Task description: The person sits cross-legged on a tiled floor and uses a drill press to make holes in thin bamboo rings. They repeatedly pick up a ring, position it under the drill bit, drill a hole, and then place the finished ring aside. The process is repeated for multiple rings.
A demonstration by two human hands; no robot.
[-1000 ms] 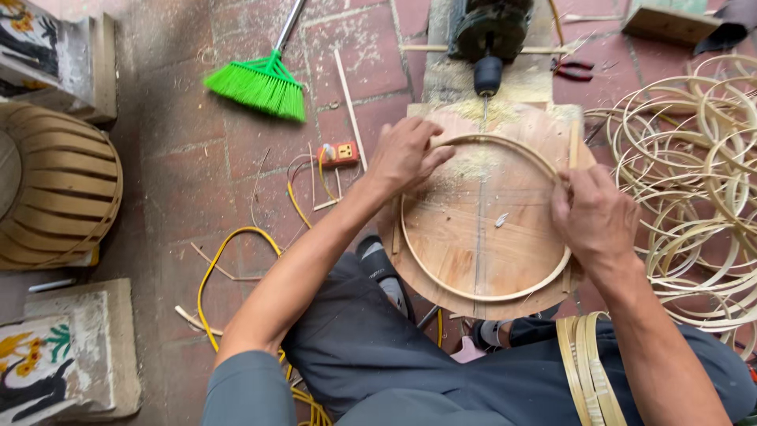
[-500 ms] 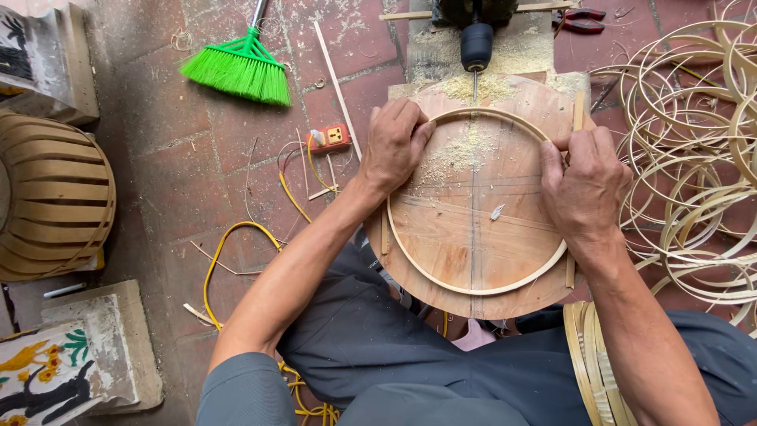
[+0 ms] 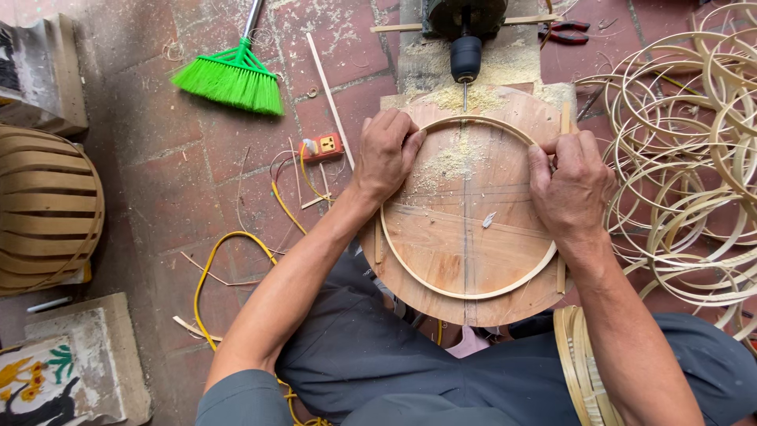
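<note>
Both hands, left hand (image 3: 386,154) and right hand (image 3: 569,185), are gripping the bamboo hoop (image 3: 465,293) under the drill bit (image 3: 464,96), drilling step; next needing a steady feed

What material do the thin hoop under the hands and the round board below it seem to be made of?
The hoop looks like a pale, unvarnished bamboo or rattan strip, thin and evenly bent. The round board appears to be bare wood: visible grain, scored lines, sawdust on top.
</note>
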